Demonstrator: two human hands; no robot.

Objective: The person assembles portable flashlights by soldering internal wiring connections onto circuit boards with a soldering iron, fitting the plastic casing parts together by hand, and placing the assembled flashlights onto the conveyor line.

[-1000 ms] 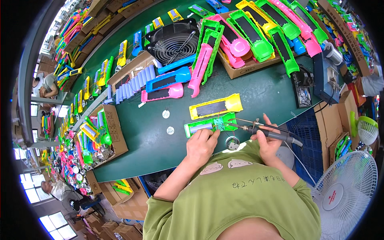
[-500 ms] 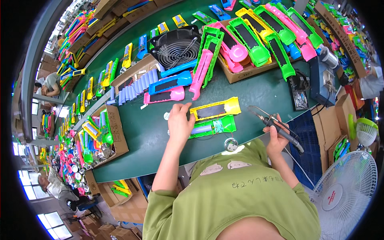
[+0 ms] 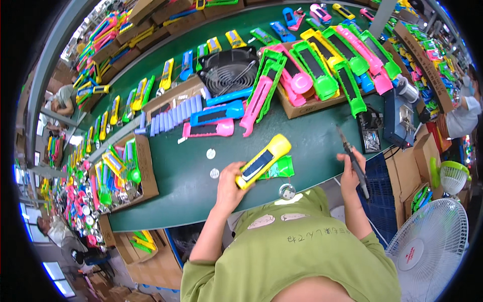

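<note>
My left hand (image 3: 229,190) grips the near end of a yellow lamp housing (image 3: 266,158) with a dark panel set in it. The housing is raised and tilted over a green housing half (image 3: 282,168), hiding much of it. Green circuit parts and a red wire show in that half. A round silver lamp head (image 3: 287,191) lies near the table's front edge. My right hand (image 3: 351,173) is closed around the dark handle of a soldering iron (image 3: 356,166), its tip pointing away from me, apart from the housings.
Two white discs (image 3: 215,173) lie left of the housings. Behind them are blue cylindrical cells (image 3: 173,116), a black fan (image 3: 229,73) and a carton (image 3: 307,106) heaped with coloured housings. A blue-grey box unit (image 3: 400,118) stands right; a filled carton (image 3: 148,168) stands left.
The yellow housing, flat on the table before, is now lifted and tilted in my left hand over the green half. My right hand's soldering iron has swung to point farther away from me.
</note>
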